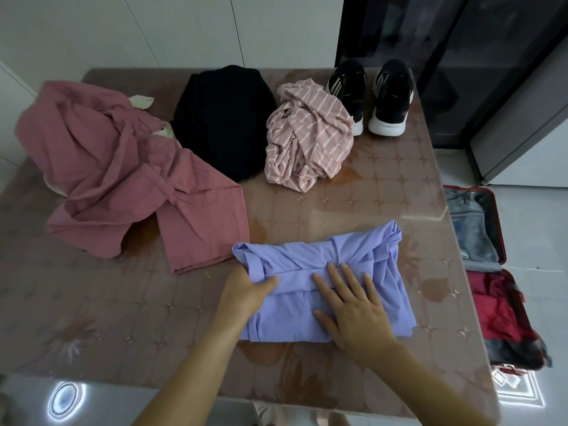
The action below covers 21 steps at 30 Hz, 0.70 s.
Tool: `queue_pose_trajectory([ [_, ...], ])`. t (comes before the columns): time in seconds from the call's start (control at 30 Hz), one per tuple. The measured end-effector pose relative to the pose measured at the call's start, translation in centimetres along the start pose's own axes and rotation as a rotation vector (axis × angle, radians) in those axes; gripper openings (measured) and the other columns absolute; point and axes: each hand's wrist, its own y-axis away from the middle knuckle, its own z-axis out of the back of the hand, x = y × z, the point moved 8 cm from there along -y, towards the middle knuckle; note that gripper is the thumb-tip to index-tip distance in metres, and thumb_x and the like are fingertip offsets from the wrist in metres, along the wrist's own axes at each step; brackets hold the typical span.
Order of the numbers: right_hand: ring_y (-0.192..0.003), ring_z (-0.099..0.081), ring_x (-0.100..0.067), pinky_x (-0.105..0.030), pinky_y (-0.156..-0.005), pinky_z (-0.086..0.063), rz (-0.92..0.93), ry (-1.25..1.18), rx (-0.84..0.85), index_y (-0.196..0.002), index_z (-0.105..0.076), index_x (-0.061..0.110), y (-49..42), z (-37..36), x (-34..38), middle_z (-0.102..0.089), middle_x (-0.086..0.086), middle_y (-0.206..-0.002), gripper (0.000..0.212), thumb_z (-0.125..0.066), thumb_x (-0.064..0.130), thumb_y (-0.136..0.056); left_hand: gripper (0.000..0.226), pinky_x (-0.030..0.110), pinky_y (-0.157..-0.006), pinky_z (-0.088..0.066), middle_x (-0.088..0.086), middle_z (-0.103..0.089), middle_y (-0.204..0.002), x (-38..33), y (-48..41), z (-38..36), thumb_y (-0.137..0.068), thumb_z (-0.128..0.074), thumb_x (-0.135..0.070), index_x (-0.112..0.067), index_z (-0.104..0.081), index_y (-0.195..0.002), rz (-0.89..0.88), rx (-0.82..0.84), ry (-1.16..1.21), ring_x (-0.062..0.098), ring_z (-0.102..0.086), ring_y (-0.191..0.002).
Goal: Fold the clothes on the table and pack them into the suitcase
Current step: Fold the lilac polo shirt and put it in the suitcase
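The lavender top (292, 262) is lying part-folded near the table's (399, 186) front edge, and everything else is sitting around it. Up and to its left, the pink garment (123, 167) is sprawling loose, one hem reaching almost to the lavender top's left corner. Beyond the top, the black garment (224, 118) and then the striped garment (307, 139) are sitting crumpled, with bare tabletop lying open between them and the top. Further right at the back, the pair of shoes (368, 96) is standing near the table's far edge. Off to the top's right, past the table's side edge and lower down, the suitcase (500, 232) is lying open with clothes already inside.

Your left hand (246, 290) is gripping the top's left edge, thumb curling over the fabric and fingers hiding beneath it. Your right hand (353, 305) is lying flat on the top's middle, fingers straight and spread, pressing the fold down.
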Motion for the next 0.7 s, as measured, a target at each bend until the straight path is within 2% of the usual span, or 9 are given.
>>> queue_pose_trajectory([
  [0.1, -0.139, -0.031, -0.026, -0.047, -0.112, -0.013, 0.012, -0.046, -0.002, -0.144, -0.039, 0.028, -0.2, 0.5, 0.1, -0.037, -0.004, -0.151, 0.062, -0.017, 0.061, -0.096, 0.026, 0.021, -0.063, -0.045, -0.007, -0.058, -0.085, -1.8, 0.6, -0.1, -0.080, -0.070, -0.006, -0.024, -0.053, -0.090, -0.074, 0.007, 0.059, 0.000, -0.054, -0.073],
  [0.2, -0.127, -0.048, -0.025, -0.043, -0.109, -0.033, -0.008, -0.277, -0.090, -0.134, -0.052, 0.023, 0.0, 2.4, 0.9, -0.051, -0.003, -0.139, 0.058, -0.037, 0.058, -0.090, 0.035, 0.009, -0.057, -0.043, -0.006, -0.058, -0.091, -2.9, 1.3, -0.3, -0.080, -0.067, -0.001, -0.025, -0.049, -0.099, -0.142, 0.034, 0.083, 0.001, -0.055, -0.075],
  [0.27, -0.113, -0.056, -0.011, -0.030, -0.096, -0.047, -0.085, -0.607, -0.098, -0.132, -0.052, 0.029, 0.1, 4.4, 1.6, -0.056, 0.007, -0.126, 0.064, -0.045, 0.068, -0.082, 0.041, 0.013, -0.068, -0.047, -0.004, -0.059, -0.102, -3.7, 2.0, -1.0, -0.079, -0.069, -0.003, -0.026, -0.048, -0.105, -0.163, 0.092, 0.110, 0.005, -0.059, -0.086],
  [0.33, -0.106, -0.056, 0.002, -0.015, -0.088, -0.046, -0.190, -1.034, 0.080, -0.130, -0.041, 0.044, -0.1, 4.9, 3.1, -0.055, 0.020, -0.118, 0.065, -0.051, 0.074, -0.073, 0.050, 0.024, -0.081, -0.052, -0.005, -0.061, -0.114, -4.9, 3.0, -2.2, -0.079, -0.073, -0.010, -0.027, -0.048, -0.119, -0.177, 0.188, 0.170, 0.007, -0.062, -0.099],
  [0.4, -0.102, -0.062, 0.000, -0.019, -0.088, -0.051, -0.241, -1.347, 0.170, -0.122, -0.045, 0.044, -0.7, 4.6, 4.1, -0.064, 0.015, -0.111, 0.059, -0.066, 0.061, -0.069, 0.045, 0.028, -0.082, -0.054, -0.007, -0.065, -0.117, -6.3, 4.3, -3.8, -0.087, -0.067, -0.015, -0.029, -0.051, -0.127, -0.152, 0.321, 0.321, 0.006, -0.065, -0.102],
  [0.47, -0.104, -0.065, -0.010, -0.031, -0.087, -0.055, -0.259, -1.486, 0.146, -0.123, -0.052, 0.027, -1.4, 4.3, 4.2, -0.068, 0.003, -0.112, 0.063, -0.077, 0.049, -0.070, 0.025, 0.027, -0.076, -0.055, -0.016, -0.071, -0.103, -7.1, 5.3, -5.2, -0.098, -0.048, -0.024, -0.038, -0.064, -0.111, -0.054, 0.440, 0.462, 0.002, -0.067, -0.093],
  [0.53, -0.094, -0.068, -0.010, -0.024, -0.074, -0.056, -0.343, -1.511, 0.074, -0.116, -0.055, 0.019, -1.5, 4.1, 3.0, -0.070, -0.002, -0.102, 0.046, -0.078, 0.023, -0.077, 0.027, 0.034, -0.070, -0.056, -0.013, -0.073, -0.097, -7.1, 5.2, -5.9, -0.099, -0.042, -0.035, -0.039, -0.068, -0.103, 0.095, 0.488, 0.520, 0.012, -0.070, -0.088],
  [0.6, -0.080, -0.066, -0.012, -0.015, -0.063, -0.049, -0.432, -1.386, 0.000, -0.104, -0.058, 0.014, -1.2, 4.1, 1.1, -0.068, -0.004, -0.089, 0.025, -0.064, -0.002, -0.085, 0.025, 0.037, -0.064, -0.057, -0.008, -0.066, -0.104, -7.8, 3.3, -4.8, -0.099, -0.046, -0.027, -0.035, -0.057, -0.120, -0.023, 0.358, 0.255, 0.016, -0.069, -0.084],
  [0.7, -0.080, -0.057, -0.020, -0.017, -0.060, -0.045, -0.455, -1.273, 0.043, -0.094, -0.057, 0.013, -1.0, 3.9, -0.4, -0.061, -0.012, -0.087, 0.022, -0.053, -0.007, -0.085, 0.055, 0.033, -0.091, -0.047, -0.007, -0.050, -0.124, -10.1, -0.2, -3.8, -0.092, -0.057, -0.016, -0.031, -0.036, -0.141, -0.345, 0.223, -0.246, 0.012, -0.053, -0.110],
])
